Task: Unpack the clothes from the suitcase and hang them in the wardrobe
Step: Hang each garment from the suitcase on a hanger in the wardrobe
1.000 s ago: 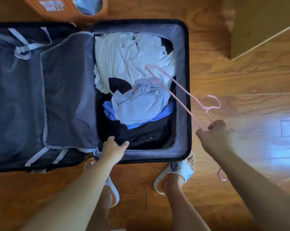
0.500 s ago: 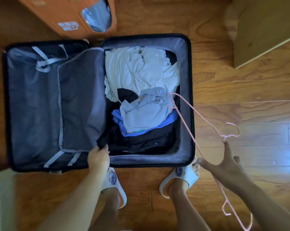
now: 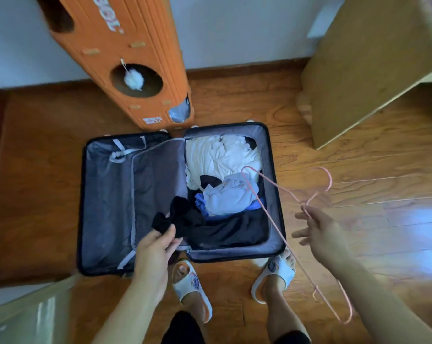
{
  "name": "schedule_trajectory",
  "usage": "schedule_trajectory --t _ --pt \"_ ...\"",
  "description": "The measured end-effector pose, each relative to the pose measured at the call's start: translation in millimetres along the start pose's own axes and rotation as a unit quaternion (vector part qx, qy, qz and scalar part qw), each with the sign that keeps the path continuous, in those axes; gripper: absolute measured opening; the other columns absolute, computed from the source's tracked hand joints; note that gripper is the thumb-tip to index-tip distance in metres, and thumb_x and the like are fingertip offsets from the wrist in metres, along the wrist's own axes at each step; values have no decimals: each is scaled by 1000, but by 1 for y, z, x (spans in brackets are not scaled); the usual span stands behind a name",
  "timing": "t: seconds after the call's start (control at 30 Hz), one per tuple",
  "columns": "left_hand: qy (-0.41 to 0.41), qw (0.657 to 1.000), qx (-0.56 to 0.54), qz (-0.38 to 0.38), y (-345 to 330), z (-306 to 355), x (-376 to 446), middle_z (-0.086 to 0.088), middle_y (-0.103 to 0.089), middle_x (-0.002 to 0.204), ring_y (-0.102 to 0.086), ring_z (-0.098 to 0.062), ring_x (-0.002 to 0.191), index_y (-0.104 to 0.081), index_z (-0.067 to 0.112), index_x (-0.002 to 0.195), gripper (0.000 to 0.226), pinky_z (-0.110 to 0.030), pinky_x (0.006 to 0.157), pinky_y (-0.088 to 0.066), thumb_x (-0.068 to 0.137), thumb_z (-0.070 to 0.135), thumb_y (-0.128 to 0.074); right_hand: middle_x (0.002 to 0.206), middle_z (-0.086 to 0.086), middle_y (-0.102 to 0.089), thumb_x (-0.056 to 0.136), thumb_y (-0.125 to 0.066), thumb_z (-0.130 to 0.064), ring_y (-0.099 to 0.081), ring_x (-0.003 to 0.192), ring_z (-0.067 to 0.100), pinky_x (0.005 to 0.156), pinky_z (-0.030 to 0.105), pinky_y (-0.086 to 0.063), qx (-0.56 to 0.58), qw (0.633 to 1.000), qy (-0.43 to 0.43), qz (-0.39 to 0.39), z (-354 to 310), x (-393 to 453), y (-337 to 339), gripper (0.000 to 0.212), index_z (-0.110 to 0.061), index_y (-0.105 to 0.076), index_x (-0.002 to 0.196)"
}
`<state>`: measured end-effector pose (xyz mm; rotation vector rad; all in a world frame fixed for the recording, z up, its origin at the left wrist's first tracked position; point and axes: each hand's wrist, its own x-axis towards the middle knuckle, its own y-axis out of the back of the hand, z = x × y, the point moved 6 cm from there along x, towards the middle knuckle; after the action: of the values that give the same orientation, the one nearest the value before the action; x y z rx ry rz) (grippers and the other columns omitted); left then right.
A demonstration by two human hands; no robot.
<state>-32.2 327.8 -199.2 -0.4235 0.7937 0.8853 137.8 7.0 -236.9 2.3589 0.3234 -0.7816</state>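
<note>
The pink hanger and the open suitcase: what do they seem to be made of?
The pink hanger looks like thin wire, probably with a matte plastic coating: it is slender and evenly coloured. The suitcase appears to have a dark rim with a soft grey fabric lining, which creases and has a loose divider flap. Whether the outside is hard or soft cannot be told.

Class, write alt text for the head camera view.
A person's left hand pinches a black garment from an open suitcase of clothes on a wooden floor, while the right hand holds a pink hanger.
</note>
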Motion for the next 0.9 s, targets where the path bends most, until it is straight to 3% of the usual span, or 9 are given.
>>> schedule_trajectory --t 0.1,0.2,0.33,0.47,0.57,0.63,0.73,0.8,0.9 --pt "-8 996 39 -74 -8 45 -52 4 -62 63 -65 -21 83 -53 -19 80 33 -38 98 -50 99 7 -62 114 2 -68 98 -31 11 -66 60 16 50 25 -42 55 998 40 1 -54 -62 28 65 -35 -39 144" --pt "-11 986 72 -152 -22 90 -105 2 -61 66 -57 -16 71 -64 6 63 34 -41 94 -58 97 9 -65 115 -3 -67 98 -33 10 -60 59 18 54 15 -41 71 993 92 13 -95 -121 56 79 -53 -30 146" --pt "-58 969 65 -231 -41 166 -177 -4 -63 71 -62 -19 75 -59 4 64 32 -42 92 -60 95 9 -67 115 -1 -67 101 -36 3 -59 76 11 65 20 -43 61 986 155 1 -151 -181 73 75 -68 -44 125" --pt "-104 939 99 -311 -56 233 -247 -10 -77 102 -72 -22 94 -77 7 89 16 -47 101 -53 97 13 -64 90 -21 -62 94 -60 -11 -58 86 3 70 11 -44 31 972 232 -34 -230 -234 81 58 -63 -49 116" --pt "-185 920 138 -318 -62 265 -294 -7 -76 113 -71 -22 108 -74 10 111 20 -43 102 -53 101 17 -59 120 -22 -64 89 -74 -29 -58 113 -9 89 12 -46 62 930 323 -161 -301 -283 77 65 -53 -42 140" --pt "-244 902 168 -313 -66 273 -325 -3 -76 115 -70 -19 112 -71 12 120 24 -39 100 -54 102 19 -58 118 -11 -69 90 -73 -34 -67 102 1 84 18 -52 122 913 339 -194 -340 -302 84 55 -39 -49 140" --pt "-316 898 162 -261 -61 278 -355 -2 -75 114 -72 -18 108 -69 13 119 21 -44 101 -54 101 15 -61 84 18 -69 94 -66 -29 -63 66 42 58 40 -51 116 913 335 -203 -387 -319 94 22 -40 -65 114" --pt "-343 897 130 -246 -55 278 -368 0 -76 113 -72 -18 107 -70 17 112 15 -41 99 -56 100 13 -61 88 27 -69 93 -62 -15 -62 66 37 62 46 -51 60 906 356 -219 -407 -325 89 28 -37 -66 110" --pt "-387 888 145 -201 -39 276 -378 -7 -67 126 -70 -17 108 -73 31 100 11 -30 91 -54 100 24 -65 82 11 -69 94 -55 -1 -57 58 19 49 27 -47 48 902 385 -191 -438 -339 88 37 -33 -63 109"
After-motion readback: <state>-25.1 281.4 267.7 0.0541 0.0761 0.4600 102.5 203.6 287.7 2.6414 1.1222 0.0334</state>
